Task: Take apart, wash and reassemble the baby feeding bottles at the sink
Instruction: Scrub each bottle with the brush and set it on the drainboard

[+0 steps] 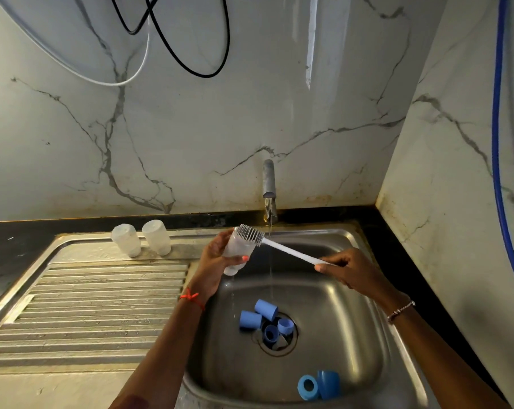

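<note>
One bottle (238,250) held over the sink (341,308).
Fingers of the left hand (216,256) wrap it, hiding part; it stands nearly upright, narrow end down. Fingers of the right hand (349,270) pinch the brush (282,249) handle, bristles at its top.

I see a black tabletop (19,240) running along the marble wall, with a steel sink unit set into it. On my left is the ribbed drainboard (102,305); on its flat rear strip two clear bottles (126,240) stand side by side, just apart. The basin (353,305) is on the right. Four blue bottle parts (266,309) lie clustered at the drain (279,346), some over its opening. Two more blue pieces (328,383) lie touching each other near the basin's front wall. The tap (269,184) rises at the rear rim.
</note>
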